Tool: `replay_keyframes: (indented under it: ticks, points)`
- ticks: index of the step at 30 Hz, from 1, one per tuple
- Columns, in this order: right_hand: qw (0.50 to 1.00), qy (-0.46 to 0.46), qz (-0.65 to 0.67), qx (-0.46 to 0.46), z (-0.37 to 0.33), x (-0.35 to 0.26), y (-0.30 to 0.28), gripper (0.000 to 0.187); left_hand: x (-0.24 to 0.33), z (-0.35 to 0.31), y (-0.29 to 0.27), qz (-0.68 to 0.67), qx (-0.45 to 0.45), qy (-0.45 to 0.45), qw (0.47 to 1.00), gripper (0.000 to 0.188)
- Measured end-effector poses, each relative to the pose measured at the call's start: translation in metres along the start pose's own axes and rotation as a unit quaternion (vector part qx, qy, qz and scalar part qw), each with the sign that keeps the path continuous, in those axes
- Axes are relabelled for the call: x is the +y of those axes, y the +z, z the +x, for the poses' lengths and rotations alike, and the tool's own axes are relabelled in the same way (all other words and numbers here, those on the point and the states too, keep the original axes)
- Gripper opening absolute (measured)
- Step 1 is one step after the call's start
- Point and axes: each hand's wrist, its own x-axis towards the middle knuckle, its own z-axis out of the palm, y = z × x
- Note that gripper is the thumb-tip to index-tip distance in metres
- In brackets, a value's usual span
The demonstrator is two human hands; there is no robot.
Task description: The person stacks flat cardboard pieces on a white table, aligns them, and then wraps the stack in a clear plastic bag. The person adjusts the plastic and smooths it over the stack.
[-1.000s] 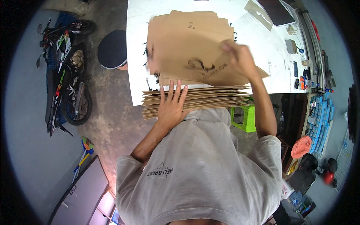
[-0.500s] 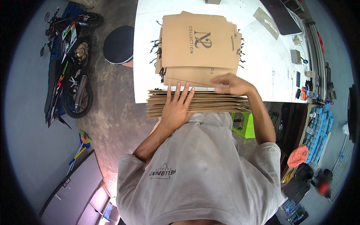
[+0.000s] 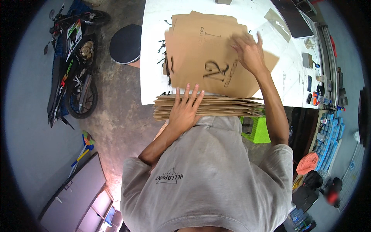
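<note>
A bundle of flat brown paper bags [image 3: 224,105] stands on edge between my body and the table's front edge. My left hand [image 3: 184,108] holds it, fingers spread across the upper edges, thumb hidden. On the table, more flat paper bags lie in a loose pile [image 3: 239,29]. Turned askew over that pile is one paper bag [image 3: 193,58] with dark lettering, slightly smeared by motion. My right hand [image 3: 249,52] is over this bag's far right part. Its fingers are blurred, and whether they grip the bag cannot be made out. Black cord handles [image 3: 161,48] stick out at the pile's left side.
The white table [image 3: 290,85] carries a dark flat screen [image 3: 293,19] at the far right and small items along its right edge. A green plastic stool [image 3: 258,129] is under the front right. A round black seat [image 3: 125,44] and a motorbike [image 3: 75,58] stand to the left.
My right hand has moved from the bundle away from me, up over the pile. A paper bag now lies askew across the pile, covering its front part. My left hand stays on the bundle.
</note>
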Motion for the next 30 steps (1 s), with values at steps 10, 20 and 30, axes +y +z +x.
replay_keyframes:
  ticks: [10, 20, 30]
  points:
    - [0.884, -0.004, 0.249, -0.396, -0.073, -0.047, 0.04, 0.031, 0.0, 0.009, -0.003, 0.022, -0.003, -0.013, 1.0, 0.099]
    - [0.973, 0.09, 0.21, -0.017, -0.048, 0.0, -0.008, 0.02, -0.004, 0.009, 0.0, 0.025, -0.022, 0.0, 0.999, 0.097]
    - [0.882, 0.314, 0.35, -0.028, -0.055, 0.055, 0.076, 0.027, -0.001, 0.012, -0.004, 0.023, -0.007, 0.003, 1.0, 0.101]
